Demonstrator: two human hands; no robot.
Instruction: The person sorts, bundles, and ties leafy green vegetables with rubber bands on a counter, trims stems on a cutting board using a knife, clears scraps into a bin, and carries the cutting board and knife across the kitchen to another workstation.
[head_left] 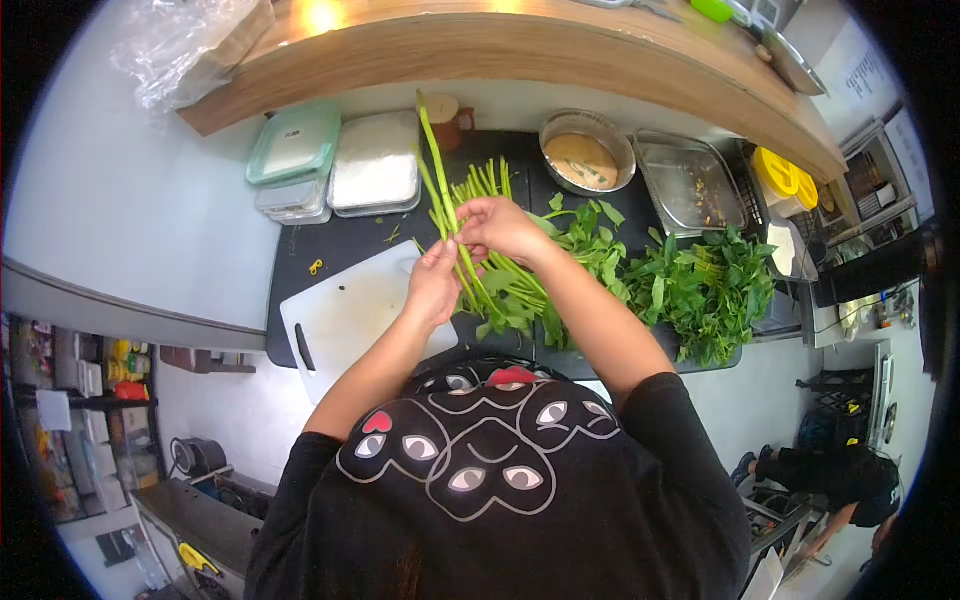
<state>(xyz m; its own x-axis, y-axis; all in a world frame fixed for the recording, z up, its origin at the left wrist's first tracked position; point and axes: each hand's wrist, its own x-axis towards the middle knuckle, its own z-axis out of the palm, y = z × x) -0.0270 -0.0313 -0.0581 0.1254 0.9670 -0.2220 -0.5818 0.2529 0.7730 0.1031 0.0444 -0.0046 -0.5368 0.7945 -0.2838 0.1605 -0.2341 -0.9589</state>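
Long green vegetable stems (432,135) stand up between my two hands, above the dark worktop. My left hand (434,283) is closed round their lower part, near the right edge of a white cutting board (350,300). With fingers pinched, my right hand (500,230) grips the same stems just above the left. Behind and below it lies a bunch of cut-ended stems (487,180) with leaves (590,240) spreading to the right. Part of this bunch is hidden by my right hand and forearm.
A larger leafy heap (700,290) covers the worktop's right side. Along the back stand lidded containers (375,165), a metal bowl (588,150) of brownish liquid and a clear tray (690,180). A wooden shelf (500,65) overhangs. Another person (850,485) is at far right.
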